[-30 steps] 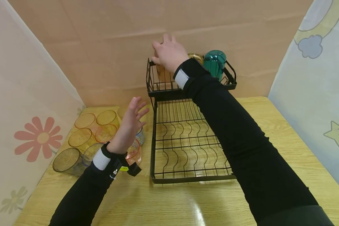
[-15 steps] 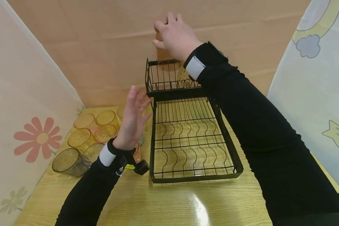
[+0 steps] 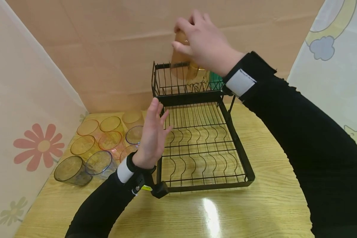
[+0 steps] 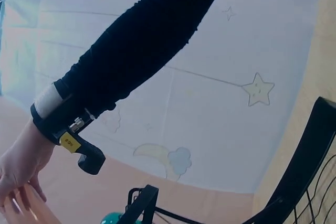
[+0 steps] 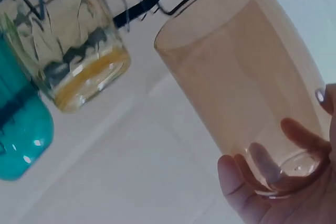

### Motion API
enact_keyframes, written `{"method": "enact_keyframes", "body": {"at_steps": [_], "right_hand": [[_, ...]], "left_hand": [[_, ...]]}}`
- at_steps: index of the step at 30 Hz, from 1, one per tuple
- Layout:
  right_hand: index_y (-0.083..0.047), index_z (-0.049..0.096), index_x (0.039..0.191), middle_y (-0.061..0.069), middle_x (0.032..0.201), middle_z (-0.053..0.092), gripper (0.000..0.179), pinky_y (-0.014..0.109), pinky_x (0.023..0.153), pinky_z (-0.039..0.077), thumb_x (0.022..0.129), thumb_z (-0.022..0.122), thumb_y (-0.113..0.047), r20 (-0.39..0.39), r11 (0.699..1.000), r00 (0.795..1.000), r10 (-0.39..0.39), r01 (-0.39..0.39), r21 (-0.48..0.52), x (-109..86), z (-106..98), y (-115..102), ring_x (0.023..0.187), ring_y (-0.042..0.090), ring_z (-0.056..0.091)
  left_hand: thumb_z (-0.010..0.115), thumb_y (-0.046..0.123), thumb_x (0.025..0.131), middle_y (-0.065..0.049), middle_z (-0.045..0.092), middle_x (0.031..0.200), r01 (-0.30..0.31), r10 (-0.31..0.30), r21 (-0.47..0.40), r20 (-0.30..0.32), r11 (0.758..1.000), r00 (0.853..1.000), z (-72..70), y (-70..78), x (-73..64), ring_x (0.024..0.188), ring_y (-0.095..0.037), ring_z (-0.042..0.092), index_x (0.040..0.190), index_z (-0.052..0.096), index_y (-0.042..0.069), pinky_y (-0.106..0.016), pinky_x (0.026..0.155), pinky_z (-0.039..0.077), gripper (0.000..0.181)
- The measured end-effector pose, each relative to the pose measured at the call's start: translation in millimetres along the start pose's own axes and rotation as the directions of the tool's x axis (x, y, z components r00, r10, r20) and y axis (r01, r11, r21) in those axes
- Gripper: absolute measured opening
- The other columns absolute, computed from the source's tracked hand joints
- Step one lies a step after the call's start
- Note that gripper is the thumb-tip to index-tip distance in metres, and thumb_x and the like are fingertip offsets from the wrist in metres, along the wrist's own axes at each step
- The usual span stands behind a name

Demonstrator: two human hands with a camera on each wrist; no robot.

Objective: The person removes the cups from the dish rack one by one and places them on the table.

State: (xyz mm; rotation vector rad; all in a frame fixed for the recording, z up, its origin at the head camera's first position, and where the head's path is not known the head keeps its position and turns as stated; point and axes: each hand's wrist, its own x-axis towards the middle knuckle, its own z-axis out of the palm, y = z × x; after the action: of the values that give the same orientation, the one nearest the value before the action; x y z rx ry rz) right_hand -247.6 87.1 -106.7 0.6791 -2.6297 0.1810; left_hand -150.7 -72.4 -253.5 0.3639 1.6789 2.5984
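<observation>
My right hand (image 3: 206, 41) grips an amber-tinted drinking glass (image 3: 178, 64) near its base, above the rack's upper tier. In the right wrist view this glass (image 5: 236, 77) is mouth down and tilted, with the fingers curled round its base. A yellow-based clear glass (image 5: 73, 51) and a teal glass (image 5: 23, 124) stand upside down on the upper tier beside it. My left hand (image 3: 151, 138) is raised with fingers spread, holding nothing, over the left side of the black two-tier dish rack (image 3: 208, 188). The left wrist view mostly shows the right arm and the wall sheet.
Several upright glasses crowd the table left of the rack, among them a grey glass (image 3: 72, 172), a blue-rimmed glass (image 3: 100, 163) and a yellow glass (image 3: 84, 147). Patterned sheets hang at both sides, with a plain peach sheet (image 3: 107, 59) behind.
My right hand has lifted the amber glass up from the upper tier's left end, then shifted it slightly right. My left hand has moved right, over the rack's left edge.
</observation>
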Motion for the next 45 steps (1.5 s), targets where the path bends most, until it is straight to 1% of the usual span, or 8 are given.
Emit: {"method": "enact_keyframes", "body": {"at_steps": [9, 14, 17, 23, 27, 31, 38, 45], "right_hand": [[-0.013, 0.046, 0.125, 0.011, 0.115, 0.042, 0.044, 0.034, 0.079, 0.035, 0.093, 0.043, -0.042, -0.162, 0.978, 0.987, 0.014, 0.02, 0.209, -40.3, 11.4, 3.9, 0.102, 0.022, 0.037], [-0.011, 0.047, 0.123, 0.008, 0.111, 0.04, 0.041, 0.029, 0.079, 0.036, 0.092, 0.045, -0.039, -0.261, 0.91, 0.962, 0.086, 0.031, 0.413, -62.2, 24.4, 4.4, 0.099, 0.016, 0.038], [-0.011, 0.047, 0.122, 0.007, 0.108, 0.039, 0.039, 0.027, 0.076, 0.036, 0.092, 0.044, -0.035, -0.324, 0.828, 0.935, 0.144, 0.065, 0.556, -74.2, 40.4, 3.2, 0.094, 0.014, 0.039], [-0.006, 0.044, 0.122, 0.007, 0.1, 0.042, 0.033, 0.028, 0.071, 0.034, 0.093, 0.043, -0.024, -0.406, 0.577, 0.873, 0.27, 0.191, 0.794, -96.1, 81.6, -4.7, 0.085, 0.019, 0.042], [-0.003, 0.042, 0.121, 0.009, 0.099, 0.043, 0.031, 0.029, 0.074, 0.034, 0.095, 0.043, -0.021, -0.409, 0.482, 0.852, 0.326, 0.223, 0.847, -111.2, 99.8, -10.2, 0.088, 0.022, 0.043], [-0.001, 0.04, 0.121, 0.009, 0.108, 0.042, 0.033, 0.03, 0.08, 0.034, 0.095, 0.042, -0.021, -0.373, 0.438, 0.852, 0.367, 0.196, 0.878, -124.6, 110.5, -14.4, 0.095, 0.022, 0.043], [0.004, 0.034, 0.124, 0.019, 0.111, 0.04, 0.033, 0.029, 0.08, 0.031, 0.096, 0.039, -0.013, -0.275, 0.385, 0.868, 0.414, 0.106, 0.917, -145.0, 116.3, -29.3, 0.096, 0.027, 0.039], [0.006, 0.027, 0.122, 0.024, 0.108, 0.036, 0.033, 0.031, 0.076, 0.036, 0.095, 0.037, -0.009, -0.206, 0.349, 0.875, 0.438, 0.046, 0.936, -156.4, 111.6, -54.7, 0.093, 0.031, 0.041]], "left_hand": [[0.044, 0.062, 0.083, -0.007, 0.009, 0.148, 0.054, -0.054, -0.099, 0.008, 0.994, 0.999, 18.1, -8.1, 0.2, 0.13, -0.024, 0.022, 0.145, -0.001, 0.024, -0.052, 0.098, 0.022, 0.086], [0.044, 0.064, 0.081, -0.008, 0.013, 0.146, 0.095, -0.1, -0.188, -0.017, 0.978, 0.995, 27.0, -11.3, -1.8, 0.127, -0.024, 0.027, 0.145, 0.001, 0.016, -0.052, 0.097, 0.025, 0.09], [0.046, 0.066, 0.08, -0.009, 0.016, 0.144, 0.124, -0.141, -0.26, -0.048, 0.958, 0.989, 32.2, -14.6, -4.4, 0.125, -0.024, 0.03, 0.144, 0.003, 0.014, -0.051, 0.096, 0.027, 0.093], [0.047, 0.066, 0.08, -0.009, 0.022, 0.142, 0.15, -0.205, -0.34, -0.131, 0.928, 0.97, 44.0, -25.4, -9.8, 0.123, -0.023, 0.032, 0.144, 0.004, 0.015, -0.049, 0.096, 0.028, 0.092], [0.049, 0.065, 0.079, -0.009, 0.019, 0.142, 0.145, -0.221, -0.364, -0.178, 0.92, 0.959, 53.4, -32.4, -9.7, 0.126, -0.022, 0.029, 0.144, 0.006, 0.024, -0.044, 0.097, 0.027, 0.088], [0.053, 0.065, 0.077, -0.008, 0.022, 0.139, 0.121, -0.22, -0.394, -0.216, 0.911, 0.951, 58.8, -36.0, -6.4, 0.128, -0.021, 0.023, 0.142, 0.013, 0.03, -0.039, 0.099, 0.023, 0.084], [0.06, 0.055, 0.078, -0.004, 0.043, 0.105, 0.021, -0.161, -0.42, -0.3, 0.907, 0.94, 57.7, -39.8, -3.2, 0.112, -0.021, 0.036, 0.123, 0.041, 0.018, -0.038, 0.097, 0.021, 0.061], [0.069, 0.047, 0.074, 0.0, 0.048, 0.095, -0.03, -0.162, -0.436, -0.397, 0.899, 0.903, 51.8, -46.1, -1.0, 0.097, -0.02, 0.043, 0.095, 0.053, 0.013, -0.036, 0.089, 0.03, 0.043]]}}
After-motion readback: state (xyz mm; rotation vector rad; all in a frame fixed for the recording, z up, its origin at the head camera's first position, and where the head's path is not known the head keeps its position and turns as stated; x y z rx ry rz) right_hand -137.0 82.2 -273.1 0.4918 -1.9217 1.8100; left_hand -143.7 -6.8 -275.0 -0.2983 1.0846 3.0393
